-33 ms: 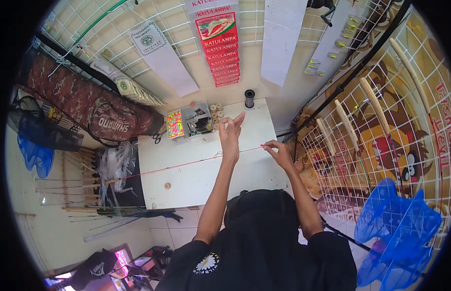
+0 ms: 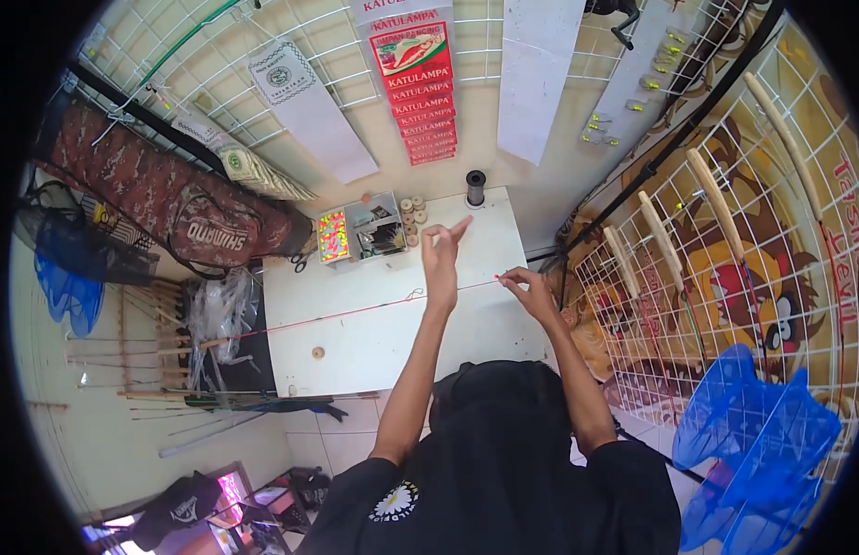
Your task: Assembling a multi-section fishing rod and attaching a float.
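- Rod (image 2: 319, 319), thin and reddish, crosses the table (image 2: 383, 361) from beyond its left edge toward its right edge.
- Right hand (image 2: 525, 287), near the right edge: I see thumb and forefinger pinched together on the rod's tip, at a small red spot (image 2: 497, 277). A slack pinch, I judge, could let the tip spring away.
- Left hand (image 2: 443, 252), raised toward the far edge: forefinger extended, other fingers curled. I cannot tell whether fine line lies between them; if so, an uneven pull could bend the tip.
- Thread loop (image 2: 414, 295), near the left hand: it could snag and tangle if the wrist drops.
- Spool (image 2: 476, 188), upright at the far right corner: a careless reach could topple it.
- Wooden disc (image 2: 319, 353), toward the near left corner: a swinging rod could knock it over the near edge.
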Action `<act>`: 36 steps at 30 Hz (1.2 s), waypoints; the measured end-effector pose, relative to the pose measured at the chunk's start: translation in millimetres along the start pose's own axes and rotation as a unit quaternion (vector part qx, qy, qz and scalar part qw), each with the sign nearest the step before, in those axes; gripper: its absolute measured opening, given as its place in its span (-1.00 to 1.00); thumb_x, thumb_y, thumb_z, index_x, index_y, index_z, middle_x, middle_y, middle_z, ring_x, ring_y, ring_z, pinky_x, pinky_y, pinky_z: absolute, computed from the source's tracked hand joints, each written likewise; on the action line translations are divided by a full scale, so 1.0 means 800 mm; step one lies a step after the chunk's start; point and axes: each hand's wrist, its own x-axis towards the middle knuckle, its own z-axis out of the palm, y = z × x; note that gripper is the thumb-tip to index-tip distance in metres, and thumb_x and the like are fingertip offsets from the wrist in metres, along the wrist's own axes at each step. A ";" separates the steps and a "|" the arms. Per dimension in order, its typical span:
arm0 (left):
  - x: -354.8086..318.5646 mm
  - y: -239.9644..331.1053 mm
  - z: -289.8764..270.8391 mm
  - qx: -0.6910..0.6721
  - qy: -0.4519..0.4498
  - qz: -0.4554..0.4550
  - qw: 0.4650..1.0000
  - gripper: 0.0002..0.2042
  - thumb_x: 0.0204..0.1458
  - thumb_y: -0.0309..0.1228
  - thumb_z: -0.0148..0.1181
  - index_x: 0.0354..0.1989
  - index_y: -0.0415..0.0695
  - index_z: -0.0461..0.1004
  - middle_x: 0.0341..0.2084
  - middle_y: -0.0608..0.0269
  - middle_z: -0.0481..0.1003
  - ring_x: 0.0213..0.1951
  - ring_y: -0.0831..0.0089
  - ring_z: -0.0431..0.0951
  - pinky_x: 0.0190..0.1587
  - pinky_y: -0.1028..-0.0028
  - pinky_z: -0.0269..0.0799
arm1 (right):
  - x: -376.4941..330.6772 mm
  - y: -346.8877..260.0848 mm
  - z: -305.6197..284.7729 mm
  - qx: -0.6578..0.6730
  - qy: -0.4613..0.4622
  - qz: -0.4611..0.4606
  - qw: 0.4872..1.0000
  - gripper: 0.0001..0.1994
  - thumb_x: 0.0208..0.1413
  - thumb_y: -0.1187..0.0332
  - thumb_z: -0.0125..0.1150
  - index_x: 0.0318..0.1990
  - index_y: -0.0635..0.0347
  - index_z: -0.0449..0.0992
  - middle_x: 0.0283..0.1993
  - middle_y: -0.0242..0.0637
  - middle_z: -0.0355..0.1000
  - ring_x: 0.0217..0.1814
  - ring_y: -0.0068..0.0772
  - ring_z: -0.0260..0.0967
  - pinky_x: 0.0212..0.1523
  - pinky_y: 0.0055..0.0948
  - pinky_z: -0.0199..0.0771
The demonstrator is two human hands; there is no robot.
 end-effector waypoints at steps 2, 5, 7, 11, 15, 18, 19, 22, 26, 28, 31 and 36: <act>-0.004 -0.026 0.012 0.123 -0.046 0.063 0.989 -0.78 0.39 -0.21 -0.32 -0.18 -0.10 0.11 -0.01 -0.10 0.53 0.20 0.28 0.37 0.29 0.29 0.08 | 0.005 0.006 -0.010 -0.020 -0.035 0.017 0.999 -0.86 0.11 0.38 0.28 -0.25 0.27 0.60 -0.33 -0.28 0.58 -0.34 -0.50 0.47 -0.23 -0.48 0.44; -0.016 -0.059 0.026 0.145 -0.110 0.042 0.982 -0.85 0.39 -0.31 -0.30 -0.16 -0.11 0.12 -0.01 -0.13 0.52 0.13 0.27 0.43 0.25 0.31 0.15 | 0.011 -0.006 -0.017 -0.057 -0.073 0.018 0.996 -0.86 0.10 0.39 0.28 -0.24 0.25 0.60 -0.35 -0.30 0.55 -0.41 -0.51 0.38 -0.31 -0.46 0.40; -0.020 -0.074 0.033 0.146 -0.125 -0.008 0.981 -0.86 0.39 -0.32 -0.29 -0.14 -0.11 0.12 -0.04 -0.13 0.53 0.07 0.29 0.47 0.18 0.34 0.23 | 0.015 -0.009 -0.021 -0.072 -0.076 0.001 0.995 -0.87 0.08 0.41 0.28 -0.25 0.25 0.60 -0.37 -0.30 0.54 -0.46 -0.49 0.34 -0.38 -0.45 0.38; -0.018 -0.098 0.037 0.266 -0.165 -0.073 0.947 -0.85 0.38 -0.30 -0.27 -0.10 -0.11 0.12 -0.20 -0.08 0.58 -0.14 0.34 0.58 -0.05 0.39 0.43 | 0.021 -0.008 -0.029 -0.081 -0.060 -0.077 0.992 -0.87 0.04 0.45 0.29 -0.25 0.27 0.59 -0.34 -0.20 0.51 -0.47 -0.33 0.36 -0.37 -0.37 0.39; -0.015 -0.103 0.039 0.328 -0.178 -0.091 0.923 -0.79 0.37 -0.20 -0.24 -0.08 -0.09 0.13 -0.40 0.02 0.55 -0.33 0.30 0.59 -0.23 0.40 0.46 | 0.022 -0.004 -0.041 -0.112 -0.076 -0.085 0.987 -0.88 0.03 0.46 0.30 -0.27 0.24 0.59 -0.34 -0.17 0.49 -0.42 -0.25 0.40 -0.34 -0.33 0.38; -0.007 -0.096 0.036 0.374 -0.204 -0.158 0.891 -0.78 0.37 -0.17 -0.25 -0.08 -0.07 0.12 -0.44 0.04 0.54 -0.43 0.34 0.55 -0.33 0.41 0.41 | 0.023 0.001 -0.043 -0.093 -0.045 -0.081 0.991 -0.88 -0.03 0.48 0.34 -0.30 0.24 0.59 -0.44 -0.23 0.47 -0.49 -0.37 0.35 -0.42 -0.38 0.35; -0.005 -0.095 0.036 0.377 -0.209 -0.160 0.888 -0.78 0.37 -0.17 -0.25 -0.08 -0.07 0.12 -0.44 0.04 0.54 -0.43 0.34 0.55 -0.33 0.41 0.41 | 0.023 0.003 -0.044 -0.079 -0.031 -0.093 0.992 -0.86 -0.07 0.49 0.37 -0.31 0.24 0.59 -0.49 -0.26 0.46 -0.54 -0.44 0.29 -0.46 -0.42 0.33; -0.005 -0.095 0.027 0.355 -0.213 -0.144 0.899 -0.78 0.37 -0.16 -0.25 -0.09 -0.04 0.13 -0.54 0.14 0.47 -0.57 0.47 0.36 -0.45 0.47 0.30 | 0.023 -0.008 -0.040 -0.026 -0.008 -0.026 0.999 -0.85 -0.06 0.47 0.40 -0.30 0.25 0.60 -0.53 -0.33 0.46 -0.55 -0.57 0.27 -0.48 -0.49 0.31; 0.002 -0.092 0.026 0.279 -0.218 -0.212 0.911 -0.78 0.36 -0.12 -0.20 -0.13 0.01 0.16 -0.65 0.43 0.21 -0.62 0.64 0.15 -0.58 0.58 0.09 | 0.027 0.008 -0.043 0.022 0.017 0.005 1.000 -0.84 -0.01 0.39 0.41 -0.28 0.22 0.63 -0.54 -0.40 0.47 -0.52 -0.66 0.26 -0.48 -0.56 0.28; 0.004 -0.081 0.031 0.242 -0.226 -0.245 0.911 -0.78 0.36 -0.11 -0.19 -0.14 0.01 0.16 -0.65 0.45 0.18 -0.63 0.65 0.11 -0.59 0.58 0.04 | 0.026 0.012 -0.046 0.041 -0.008 0.030 0.999 -0.85 0.00 0.38 0.40 -0.29 0.23 0.63 -0.55 -0.43 0.46 -0.53 -0.69 0.24 -0.48 -0.58 0.27; 0.004 -0.069 0.036 0.196 -0.224 -0.275 0.914 -0.77 0.35 -0.11 -0.15 -0.17 0.01 0.15 -0.66 0.49 0.11 -0.65 0.67 0.00 -0.61 0.59 -0.07 | 0.027 0.012 -0.045 0.099 -0.040 0.055 0.993 -0.86 0.01 0.37 0.40 -0.31 0.23 0.64 -0.57 -0.52 0.43 -0.54 -0.75 0.19 -0.50 -0.60 0.22; 0.004 -0.066 0.031 0.141 -0.198 -0.297 0.923 -0.77 0.34 -0.12 -0.12 -0.18 -0.01 0.18 -0.65 0.49 0.11 -0.65 0.68 -0.01 -0.60 0.60 -0.07 | 0.029 0.011 -0.046 0.103 -0.038 0.059 0.992 -0.88 0.04 0.38 0.38 -0.30 0.20 0.65 -0.54 -0.54 0.44 -0.54 -0.77 0.17 -0.51 -0.62 0.18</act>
